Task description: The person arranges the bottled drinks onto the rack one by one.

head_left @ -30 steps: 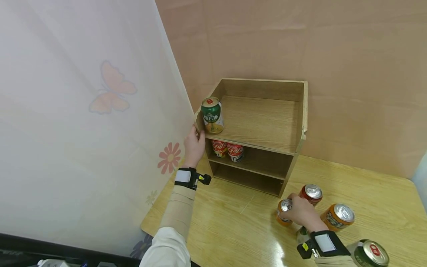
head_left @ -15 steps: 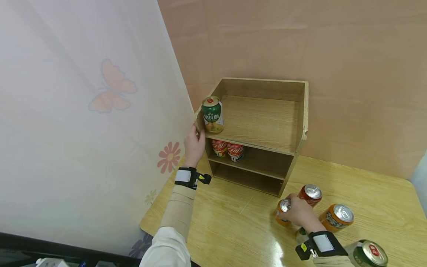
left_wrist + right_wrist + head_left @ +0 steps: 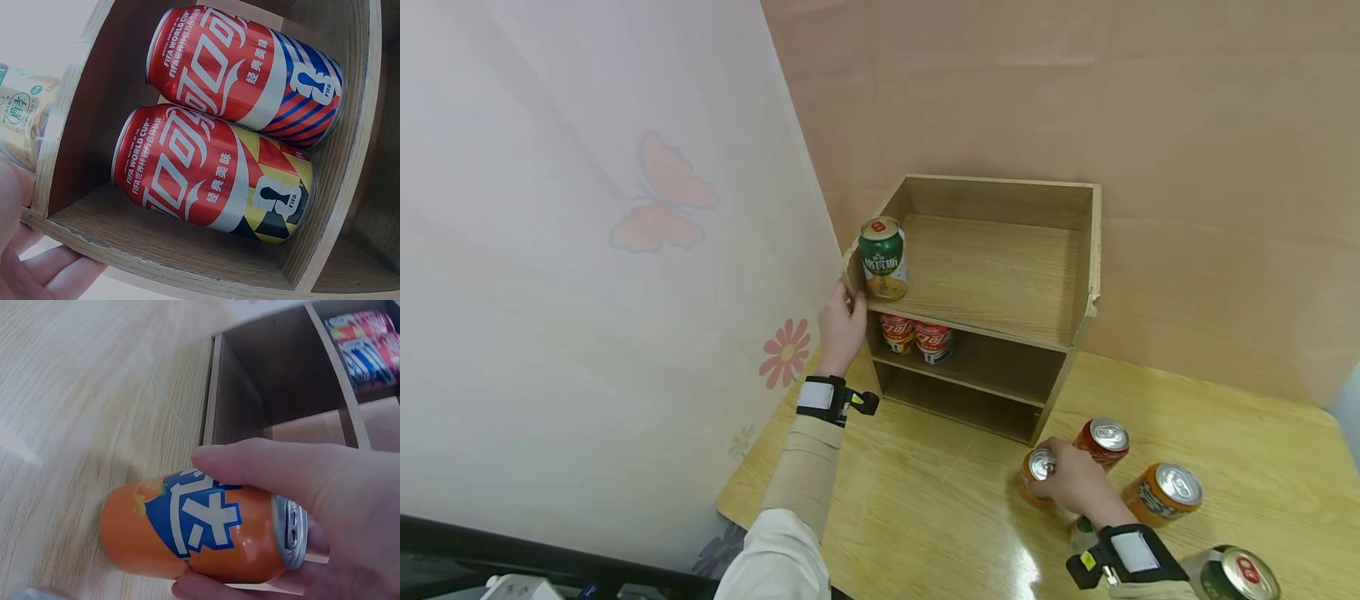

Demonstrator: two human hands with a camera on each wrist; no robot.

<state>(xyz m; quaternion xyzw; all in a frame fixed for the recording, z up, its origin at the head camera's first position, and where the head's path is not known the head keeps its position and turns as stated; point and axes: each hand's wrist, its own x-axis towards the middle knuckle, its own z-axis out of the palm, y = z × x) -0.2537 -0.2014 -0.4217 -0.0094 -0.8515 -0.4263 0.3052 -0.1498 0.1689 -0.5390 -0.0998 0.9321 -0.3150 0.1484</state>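
My left hand (image 3: 842,329) grips the left side panel of a wooden shelf unit (image 3: 992,275), its fingers on the panel's outer face. Close to that hand, a green and gold drink can (image 3: 883,258) stands upright on the top level. Two red cola cans (image 3: 187,69) stand side by side in the middle compartment. My right hand (image 3: 1078,479) holds an orange soda can (image 3: 144,531) near its lid, thumb on one side and fingers on the other. This can is upright by the unit's front right corner; whether its base touches the table cannot be told.
On the wooden table (image 3: 940,508), a red can (image 3: 1093,437) and a second orange can (image 3: 1153,496) stand beyond my right hand. A green can (image 3: 1247,575) is nearer, and another can (image 3: 1081,533) is half hidden by my right wrist. A white wall (image 3: 587,375) borders the left side.
The head view has shifted slightly. Both hands keep the same hold, and the cans stay in their places.
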